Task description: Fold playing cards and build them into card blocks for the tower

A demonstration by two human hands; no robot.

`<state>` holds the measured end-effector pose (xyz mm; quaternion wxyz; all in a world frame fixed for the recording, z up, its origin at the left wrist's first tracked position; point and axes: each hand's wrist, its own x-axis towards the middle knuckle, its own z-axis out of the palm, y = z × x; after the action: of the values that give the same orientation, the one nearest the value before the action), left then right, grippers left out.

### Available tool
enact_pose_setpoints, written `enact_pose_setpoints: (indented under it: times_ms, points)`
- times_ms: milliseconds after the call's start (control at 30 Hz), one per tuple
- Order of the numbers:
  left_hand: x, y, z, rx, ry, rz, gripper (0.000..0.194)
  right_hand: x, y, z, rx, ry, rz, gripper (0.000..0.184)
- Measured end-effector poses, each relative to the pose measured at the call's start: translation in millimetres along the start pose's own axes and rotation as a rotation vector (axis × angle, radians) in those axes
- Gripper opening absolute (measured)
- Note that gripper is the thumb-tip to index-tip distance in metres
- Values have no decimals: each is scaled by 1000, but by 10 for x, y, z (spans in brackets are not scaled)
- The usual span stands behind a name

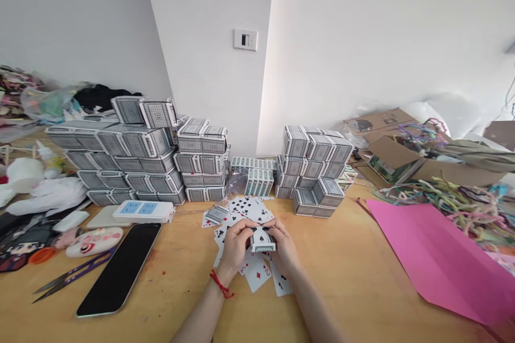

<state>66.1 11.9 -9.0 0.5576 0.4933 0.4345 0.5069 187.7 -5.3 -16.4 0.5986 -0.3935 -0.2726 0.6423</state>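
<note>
Both of my hands meet over the middle of the wooden table [346,278]. My left hand [234,244], with a red string at the wrist, and my right hand [284,245] both grip a small stack of playing cards [262,240], an ace of spades on top. Loose playing cards [250,209] lie spread face up under and beyond my hands. More loose cards [258,274] lie beneath my wrists.
Stacks of grey card boxes stand at the back left [137,163] and back centre-right [314,169]. A black phone [120,268], purple snips [72,275] and a white power strip [144,210] lie left. A pink paper sheet [438,260] and coloured cords [454,195] lie right.
</note>
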Motion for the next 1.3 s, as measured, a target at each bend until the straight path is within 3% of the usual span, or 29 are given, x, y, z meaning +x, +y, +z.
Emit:
enact_pose_setpoints:
  times_ms: [300,667,900,1067,1300]
  points:
    - [-79,74,8,317,44,158,20,8,-19,-14,35,4,60,11]
    - [7,-3,-102,332,119,260,19,15,-46,1,18,-105,138,29]
    - [3,-42,-116,409,88,304,22,-16,-56,-69,-43,-138,167,29]
    - [-25,-57,-78,440,35,381,25,-7,-49,-91,-40,-134,134,32]
    - [-56,-45,-38,394,26,341,22,15,-29,-82,-105,-97,59,35]
